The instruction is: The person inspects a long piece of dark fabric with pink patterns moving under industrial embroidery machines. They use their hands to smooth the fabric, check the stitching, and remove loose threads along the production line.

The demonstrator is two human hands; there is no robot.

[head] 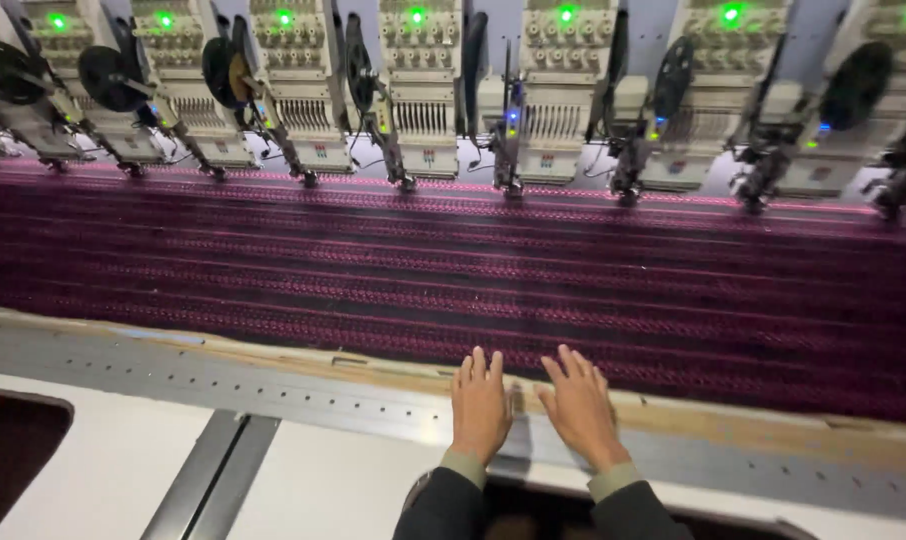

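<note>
We see the left hand and right hand lying flat, fingers spread, each grip open, on the near frame rail; fingertips apparently touch the purple fabric, stretched beneath the far row of embroidery heads.

Head view, down over fabric

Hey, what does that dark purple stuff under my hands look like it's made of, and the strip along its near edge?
The purple sheet looks like woven fabric stitched in glossy pink thread: repeated raised rows catch the light. The strip seems grey metal, matte, with rows of small punched holes. Left hand and right hand lie flat at the fabric's edge.
</note>
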